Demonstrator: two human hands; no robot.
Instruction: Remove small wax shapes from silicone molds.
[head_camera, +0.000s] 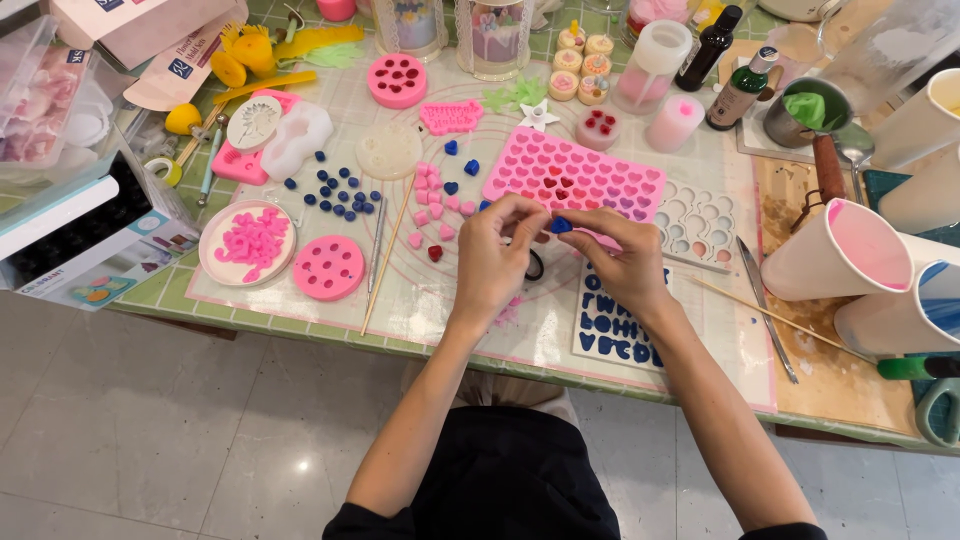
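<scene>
A small, glossy blue heart (561, 225) sits pinched between the fingertips of your right hand (625, 262), just in front of the bumpy pink heart mold (590, 180). Your left hand (497, 258) curls beside it, thumb and fingers drawn together near the piece. More blue pieces (335, 192) lie scattered on the smooth mat (420, 290) to the left.

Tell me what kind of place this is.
Probably a home craft table for casting small moulded shapes. A pink heart mould lies on a silicone mat, cups hold coloured liquid, and the right hand pinches a small blue piece beside the left hand.
</scene>
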